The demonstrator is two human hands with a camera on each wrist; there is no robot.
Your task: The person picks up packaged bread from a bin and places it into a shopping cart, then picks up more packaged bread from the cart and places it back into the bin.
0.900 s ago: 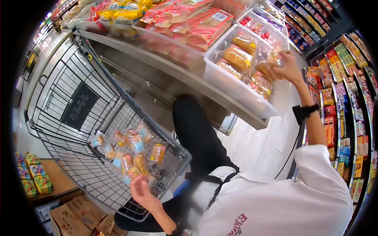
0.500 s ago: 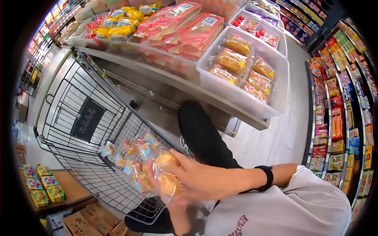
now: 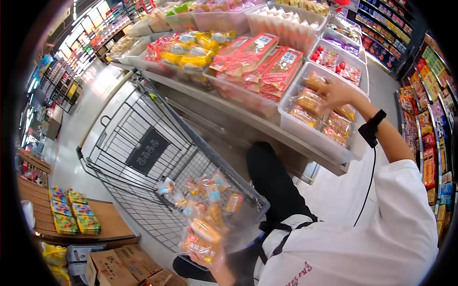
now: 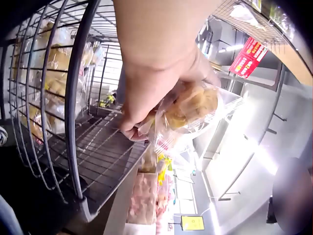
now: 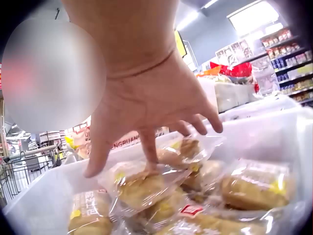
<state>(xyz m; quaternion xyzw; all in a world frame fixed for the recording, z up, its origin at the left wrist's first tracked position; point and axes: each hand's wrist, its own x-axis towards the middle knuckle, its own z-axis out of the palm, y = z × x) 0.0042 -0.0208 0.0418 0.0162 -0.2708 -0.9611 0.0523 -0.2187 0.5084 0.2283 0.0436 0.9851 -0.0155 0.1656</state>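
Observation:
Over the shopping cart's front end, my left hand (image 3: 215, 267) holds clear-wrapped bread buns (image 3: 202, 247); in the left wrist view its fingers curl round a crinkled wrapper with a golden bun (image 4: 194, 105). My right hand (image 3: 342, 96) reaches into a translucent plastic bin (image 3: 305, 125) of wrapped bread. In the right wrist view this hand (image 5: 146, 100) spreads its fingers palm down, and one fingertip is right at a wrapped bun (image 5: 142, 188). Other wrapped buns (image 5: 257, 185) lie around it. Inside the cart (image 3: 119, 190) sits a pile of small wrapped breads (image 3: 210, 186).
Bins of red-and-white packets (image 3: 281, 71), yellow packets (image 3: 195, 50) and red-topped snacks (image 3: 334, 62) line the display table. Stocked shelves (image 3: 429, 124) stand at the right. Cardboard boxes (image 3: 119, 267) and colourful packs (image 3: 71, 209) are at the lower left.
My right hand carried wrapped bread from the bin to my left hand, then moved back to the bin without it. My left hand, seen holding nothing clearly before, now holds the buns.

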